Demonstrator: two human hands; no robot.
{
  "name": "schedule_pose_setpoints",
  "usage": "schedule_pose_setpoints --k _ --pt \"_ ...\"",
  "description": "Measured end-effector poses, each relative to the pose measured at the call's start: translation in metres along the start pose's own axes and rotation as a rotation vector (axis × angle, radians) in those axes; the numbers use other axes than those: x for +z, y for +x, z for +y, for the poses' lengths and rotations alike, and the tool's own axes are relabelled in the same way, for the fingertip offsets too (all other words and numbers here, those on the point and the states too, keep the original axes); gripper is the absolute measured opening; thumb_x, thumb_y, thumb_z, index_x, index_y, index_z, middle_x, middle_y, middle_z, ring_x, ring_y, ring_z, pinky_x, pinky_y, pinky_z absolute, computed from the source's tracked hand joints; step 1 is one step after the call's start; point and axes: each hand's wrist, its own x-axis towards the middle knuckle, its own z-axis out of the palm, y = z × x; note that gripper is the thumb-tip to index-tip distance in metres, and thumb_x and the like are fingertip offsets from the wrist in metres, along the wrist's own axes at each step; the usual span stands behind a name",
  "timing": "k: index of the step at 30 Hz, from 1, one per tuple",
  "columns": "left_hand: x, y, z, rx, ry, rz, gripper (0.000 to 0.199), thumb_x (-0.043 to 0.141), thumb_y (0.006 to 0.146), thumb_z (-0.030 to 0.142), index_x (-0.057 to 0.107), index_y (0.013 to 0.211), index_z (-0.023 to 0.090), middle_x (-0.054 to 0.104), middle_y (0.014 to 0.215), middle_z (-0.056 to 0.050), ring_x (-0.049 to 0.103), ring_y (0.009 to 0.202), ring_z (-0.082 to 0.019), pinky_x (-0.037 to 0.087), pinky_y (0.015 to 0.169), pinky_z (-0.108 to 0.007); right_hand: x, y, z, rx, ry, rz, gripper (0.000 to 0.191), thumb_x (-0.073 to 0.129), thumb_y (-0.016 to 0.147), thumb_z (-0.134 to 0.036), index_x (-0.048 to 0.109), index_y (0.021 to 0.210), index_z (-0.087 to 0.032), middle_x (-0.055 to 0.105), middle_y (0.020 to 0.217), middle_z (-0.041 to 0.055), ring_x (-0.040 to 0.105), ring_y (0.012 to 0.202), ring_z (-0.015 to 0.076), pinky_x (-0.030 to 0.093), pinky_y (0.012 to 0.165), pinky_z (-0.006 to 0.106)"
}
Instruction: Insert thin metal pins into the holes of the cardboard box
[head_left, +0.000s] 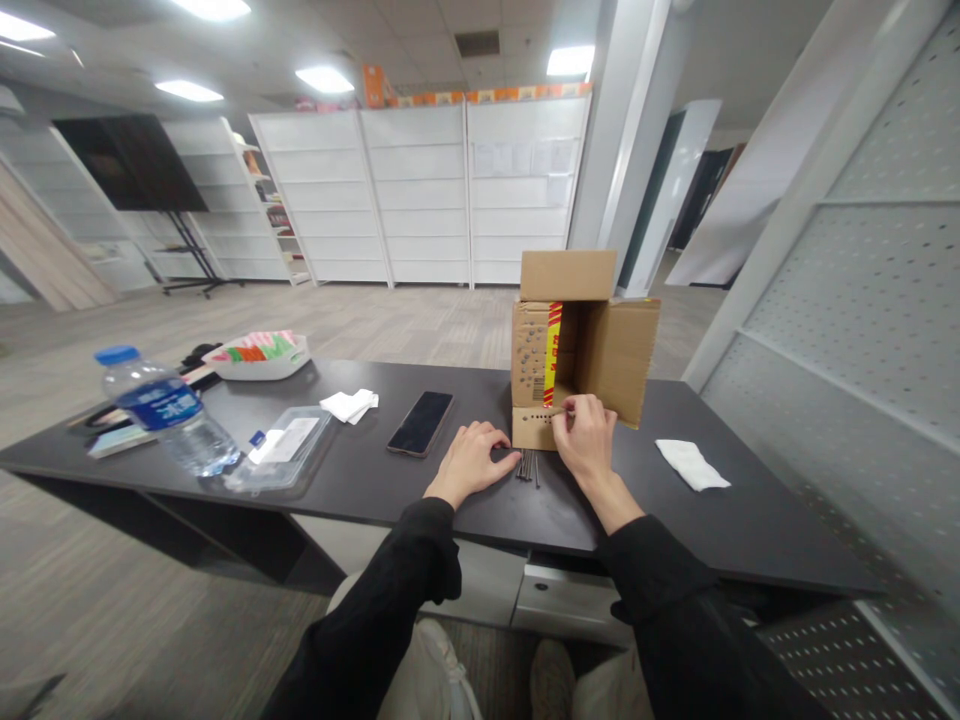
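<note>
An open cardboard box stands on its side on the dark table, its opening facing me and its flaps spread. Its lower front flap has a row of small dark holes, and the left flap bears several grey dots. My right hand is at the lower flap, fingertips pinched together; what they hold, if anything, is too small to make out. Flat on the table beside the box's lower left corner rests my left hand, fingers stretched out. Several thin metal nails or screws lie between my hands.
Left of my hands lies a black phone. Farther left are white tissues, a clear plastic case, a water bottle and a white tray of colourful packets. A folded tissue lies on the right.
</note>
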Motion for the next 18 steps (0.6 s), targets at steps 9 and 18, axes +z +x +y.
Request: schedule_pose_setpoints --k 9,18 --pt "-0.0001 0.0003 0.001 -0.015 0.003 -0.015 0.024 0.062 0.086 0.044 0.07 0.089 0.022 0.067 0.092 -0.004 0.058 0.092 -0.02 0.041 0.084 -0.035 -0.0008 0.0001 -0.0005 -0.005 -0.009 0.021 0.008 0.046 0.086 -0.02 0.053 0.086 -0.02 0.063 0.091 0.0081 0.052 0.091 0.0246 0.029 0.085 0.037" --pt "0.0002 0.0004 -0.0001 -0.001 -0.002 0.001 0.024 0.062 0.086 0.045 0.07 0.087 0.022 0.067 0.091 -0.004 0.058 0.091 -0.02 0.041 0.083 -0.034 -0.0013 -0.0006 -0.0013 -0.025 0.005 0.041 0.008 0.045 0.087 -0.02 0.053 0.088 -0.02 0.064 0.092 0.0081 0.053 0.092 0.0242 0.03 0.086 0.036"
